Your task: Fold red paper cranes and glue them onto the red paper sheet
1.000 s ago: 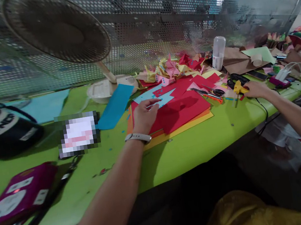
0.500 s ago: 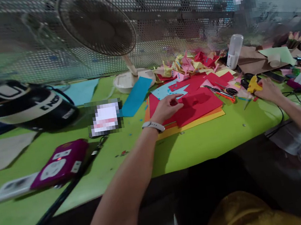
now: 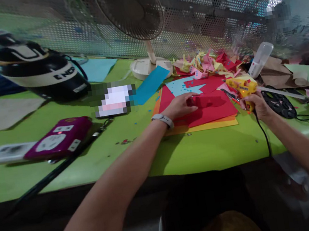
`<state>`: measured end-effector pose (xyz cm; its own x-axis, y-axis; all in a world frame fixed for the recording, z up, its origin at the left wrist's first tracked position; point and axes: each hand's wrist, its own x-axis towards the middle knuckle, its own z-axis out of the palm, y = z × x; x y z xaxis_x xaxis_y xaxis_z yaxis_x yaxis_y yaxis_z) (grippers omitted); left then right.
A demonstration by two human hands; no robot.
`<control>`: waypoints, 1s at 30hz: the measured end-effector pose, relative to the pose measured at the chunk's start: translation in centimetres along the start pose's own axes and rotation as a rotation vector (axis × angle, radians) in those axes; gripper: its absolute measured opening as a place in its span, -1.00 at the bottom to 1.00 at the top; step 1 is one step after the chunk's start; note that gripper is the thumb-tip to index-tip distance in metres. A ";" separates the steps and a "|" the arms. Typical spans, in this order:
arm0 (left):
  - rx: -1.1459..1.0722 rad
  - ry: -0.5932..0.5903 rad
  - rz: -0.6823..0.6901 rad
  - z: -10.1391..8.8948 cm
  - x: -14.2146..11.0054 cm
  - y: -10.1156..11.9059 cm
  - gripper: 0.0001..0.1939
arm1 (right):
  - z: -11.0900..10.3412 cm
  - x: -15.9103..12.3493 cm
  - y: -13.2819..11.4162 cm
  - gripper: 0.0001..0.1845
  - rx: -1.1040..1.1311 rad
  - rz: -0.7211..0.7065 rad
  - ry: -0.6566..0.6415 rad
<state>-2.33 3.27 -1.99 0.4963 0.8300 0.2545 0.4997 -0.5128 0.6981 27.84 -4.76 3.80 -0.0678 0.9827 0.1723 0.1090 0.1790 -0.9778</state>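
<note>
My left hand (image 3: 180,105), with a white watch on the wrist, pinches a small curled piece of red paper (image 3: 201,102) on top of a stack of red, orange and yellow sheets (image 3: 215,113). My right hand (image 3: 254,105) is closed round the handle of a yellow glue gun (image 3: 240,85), lifted just off the green table (image 3: 201,151) at the right edge of the stack, nozzle pointing left toward the red piece. The gun's black cord (image 3: 263,135) hangs over the table's front edge. A light blue cut shape (image 3: 180,86) lies on the red sheets behind my left hand.
A desk fan (image 3: 133,7) stands behind the paper stack before a perforated metal screen. A heap of folded paper scraps (image 3: 205,64), a white bottle (image 3: 259,59) and brown paper lie back right. At left are a black helmet (image 3: 38,71), a magenta power strip (image 3: 58,136) and a blue strip (image 3: 149,85).
My right hand has picked the yellow glue gun up from the table and brought it left toward the red paper. My left hand has gathered a curled red piece. The view swung left.
</note>
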 end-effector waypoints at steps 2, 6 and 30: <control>0.018 0.015 0.008 0.2 0.1 0.0 -0.45 | 1.9 0.5 -0.4 -0.79 -0.032 0.054 -0.066; 0.083 0.041 0.044 0.5 0.4 -0.1 -0.53 | 4.1 1.1 -0.8 -0.69 -0.113 0.131 -0.171; -0.197 -0.047 -0.051 -0.7 -0.4 1.6 -0.81 | 4.4 0.3 1.5 -0.63 -0.083 0.159 -0.297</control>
<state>-2.21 2.23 -0.51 0.5088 0.8404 0.1868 0.3787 -0.4134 0.8281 23.61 -4.38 1.91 -0.3277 0.9441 -0.0354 0.2208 0.0401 -0.9745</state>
